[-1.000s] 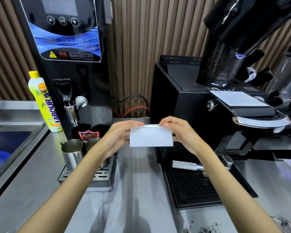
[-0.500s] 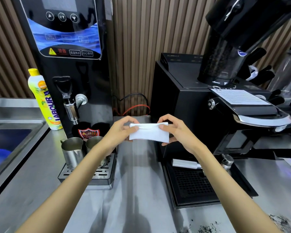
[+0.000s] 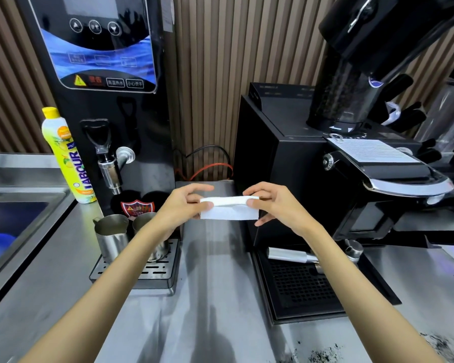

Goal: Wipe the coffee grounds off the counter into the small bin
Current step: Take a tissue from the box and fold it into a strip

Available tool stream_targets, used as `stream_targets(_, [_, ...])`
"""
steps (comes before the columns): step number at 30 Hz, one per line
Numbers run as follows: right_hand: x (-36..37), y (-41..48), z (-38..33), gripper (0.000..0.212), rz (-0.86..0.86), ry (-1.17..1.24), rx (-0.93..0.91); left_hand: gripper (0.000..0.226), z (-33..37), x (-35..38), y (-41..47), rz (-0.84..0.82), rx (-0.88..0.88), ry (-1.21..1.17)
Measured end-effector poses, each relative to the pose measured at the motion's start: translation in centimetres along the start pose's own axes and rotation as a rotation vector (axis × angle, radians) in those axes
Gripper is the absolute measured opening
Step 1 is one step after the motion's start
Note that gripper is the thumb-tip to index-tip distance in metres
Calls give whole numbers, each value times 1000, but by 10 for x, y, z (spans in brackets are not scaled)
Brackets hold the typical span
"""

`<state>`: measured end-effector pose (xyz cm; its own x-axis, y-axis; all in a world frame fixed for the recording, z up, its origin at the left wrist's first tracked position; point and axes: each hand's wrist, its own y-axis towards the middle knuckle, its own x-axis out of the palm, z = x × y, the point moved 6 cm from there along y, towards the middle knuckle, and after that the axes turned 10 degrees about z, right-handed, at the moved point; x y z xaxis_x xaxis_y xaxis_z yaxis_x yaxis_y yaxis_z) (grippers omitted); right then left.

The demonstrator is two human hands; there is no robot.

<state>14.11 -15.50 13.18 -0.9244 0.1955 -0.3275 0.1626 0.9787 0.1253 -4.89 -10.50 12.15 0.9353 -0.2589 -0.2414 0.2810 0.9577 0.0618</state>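
I have the left hand (image 3: 184, 205) and the right hand (image 3: 275, 205) each pinching one end of a folded white tissue (image 3: 230, 213), thumb against forefinger along its top fold. The remaining fingers sit behind or below it. The tissue hangs flat between the hands, in the air above the counter (image 3: 207, 310), touching nothing but fingers. On my feed both forearms run up from the bottom edge towards the middle.

The grounds (image 3: 323, 354) lie well below and to the right of the hands. They are dark specks scattered on the steel near the bottom edge, with more of them towards the right corner. They sit in front of the black grate (image 3: 299, 286), apart from it.

Just behind the right hand stands a black machine (image 3: 281, 153), and a grinder (image 3: 351, 82) rises to its right. A steel handle (image 3: 288, 254) lies over the grate. Behind the left hand is a tall boiler (image 3: 102, 74). Two steel jugs (image 3: 112, 237) stand on its tray (image 3: 155, 273), and the left forearm crosses in front of one. A yellow bottle (image 3: 63, 158) stands beside the boiler, at the edge of the sink (image 3: 16, 213) on the far left.
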Motion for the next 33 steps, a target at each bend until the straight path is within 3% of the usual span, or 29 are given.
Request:
stream_targets(3, [3,1,1,7,9,-91,-14,9,-1,0,2,93,76,240])
stream_targets(6, [7,-1,3,5,-35,-119,-11,14,-4,5,3,15,110,254])
stream_targets(11, [6,-7,1,8,-52,252,29,15,-2,6,-3,-146,-166,-339])
stream_targets(16, [6,-5,-4,12,-130,390,69,18,5,3,-3,-146,-263,-526])
stream_targets(19, [4,-1,-4,14,-104,303,34,17,9,-2,-2,-148,-216,-461])
stream_targets(25, [3,6,6,24,-17,69,31,19,-2,-9,6,4,-40,-8])
stream_targets(28, [5,5,10,15,13,-75,-1,12,-9,-4,6,-36,-1,186])
stream_targets(30, [8,3,12,11,30,-149,-30,13,-12,-1,5,-60,-20,149])
stream_targets(33, [10,1,12,9,37,-38,-32,16,-15,-4,4,-48,-154,-174])
